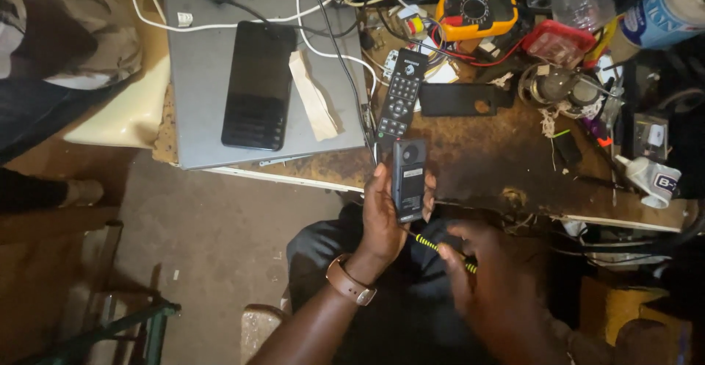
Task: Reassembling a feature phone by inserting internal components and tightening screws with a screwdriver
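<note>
Head view, looking down: the left hand point(382, 214) grips a small dark phone point(408, 180) upright, back facing up — thumb along its left edge, fingertips point(429, 189) curled round the right. It hangs just off the bench's point(477, 167) front edge. The right hand point(488, 284), blurred, is closed on a yellow-and-black striped screwdriver point(440, 250), its tip below the phone. Just beyond the phone, a black remote point(402, 93) lies on the bench. Left of it, a grey laptop point(198, 93) carries a black smartphone point(258, 86). At the far edge — a yellow multimeter point(476, 11) among tangled cables. A white tube with a dark label point(653, 180) lies near the right edge.
</note>
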